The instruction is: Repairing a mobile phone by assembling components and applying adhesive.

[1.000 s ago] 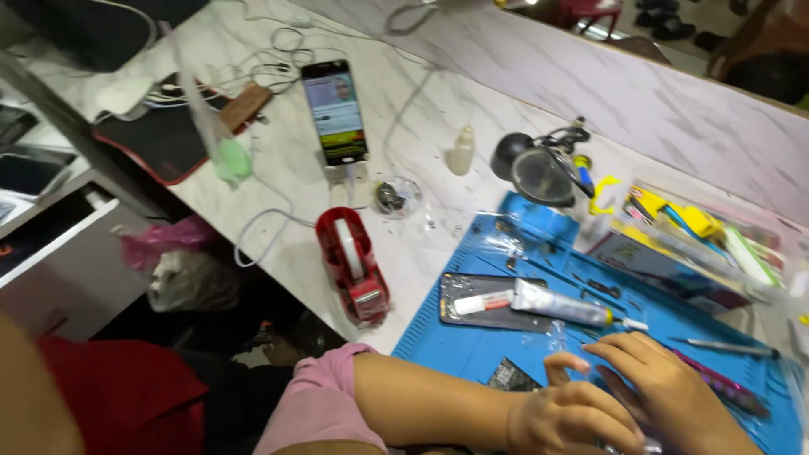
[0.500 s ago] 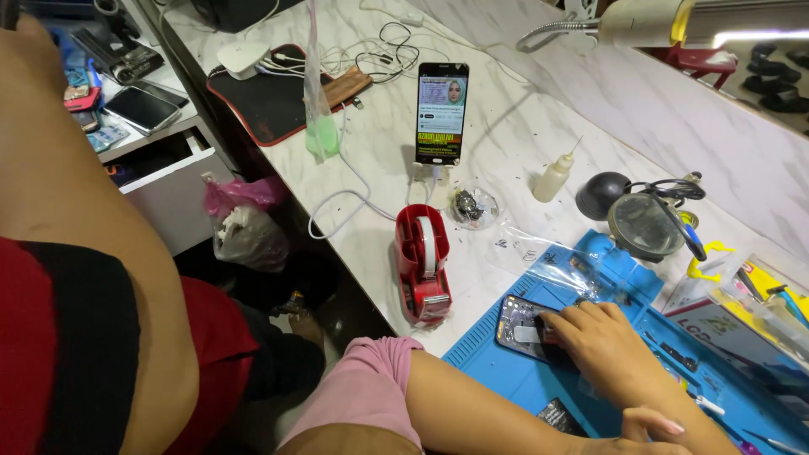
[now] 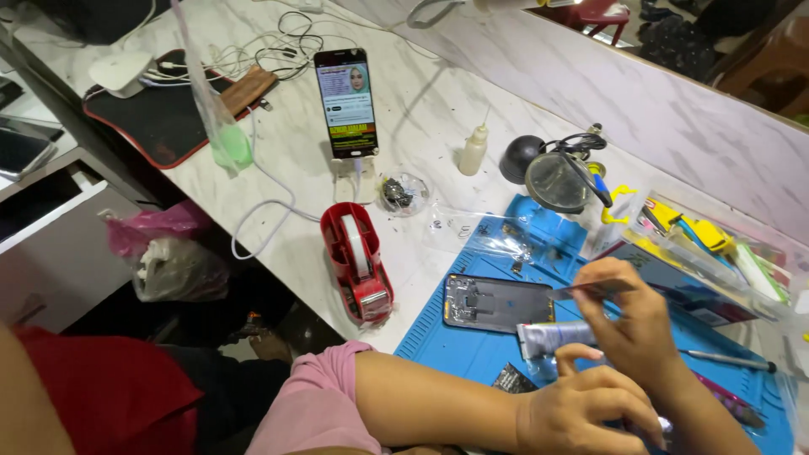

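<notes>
Two hands work at the lower right of the blue mat [image 3: 472,354]. Sweeping from nine o'clock, a pink plastic bag [image 3: 160,232] hangs off the table edge, then a red tape dispenser [image 3: 361,261] sits on the white marble top, with a propped smartphone [image 3: 345,101] beyond it at about eleven o'clock and a small glue bottle [image 3: 474,152] further right. On the mat lies the opened phone body [image 3: 493,302], dark and flat, its long axis running roughly nine to three. Just beside its right end rests a grey tube [image 3: 548,337], also lying nine to three.

The left hand [image 3: 581,413], coming across from the pink sleeve, is curled narrow at the bottom edge; what it grips cannot be made out. The right hand [image 3: 632,324] is pinched around a thin flat card [image 3: 590,289], whose free end points toward nine o'clock, straight at the phone body. That hand is the nearer one; the phone body lies just left of the card's tip.
</notes>
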